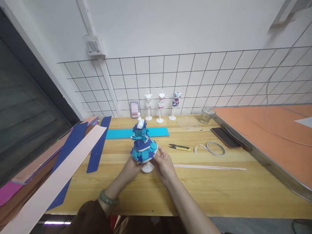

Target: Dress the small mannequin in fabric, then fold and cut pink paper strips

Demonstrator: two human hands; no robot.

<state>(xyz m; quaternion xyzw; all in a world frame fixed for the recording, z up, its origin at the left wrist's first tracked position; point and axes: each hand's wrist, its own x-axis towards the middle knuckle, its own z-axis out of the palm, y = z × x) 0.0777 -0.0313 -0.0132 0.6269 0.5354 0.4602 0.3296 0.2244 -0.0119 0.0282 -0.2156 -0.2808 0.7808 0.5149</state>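
Note:
A miniature dress form [140, 123] stands upright on its round white base [147, 167] in front of me. It wears a tiered doll dress [144, 145] in turquoise and dark blue, with blue flower shapes on the skirt. At the skirt's lower left is my left hand [135, 165], its fingers largely hidden under the hem. On the opposite side my right hand [162, 161] pinches the hem between thumb and fingers. A green bangle [109, 197] circles my left wrist.
Three small dress forms [161, 103] stand by the wall grid. Thread snips [179, 147], a tape roll [216, 148], a phone [226, 137], a glass jar [207, 115] and a narrow pale strip [209, 167] lie rightward. A turquoise strip [158, 131] lies behind; a long pink strip [58, 175] covers blue ones leftward.

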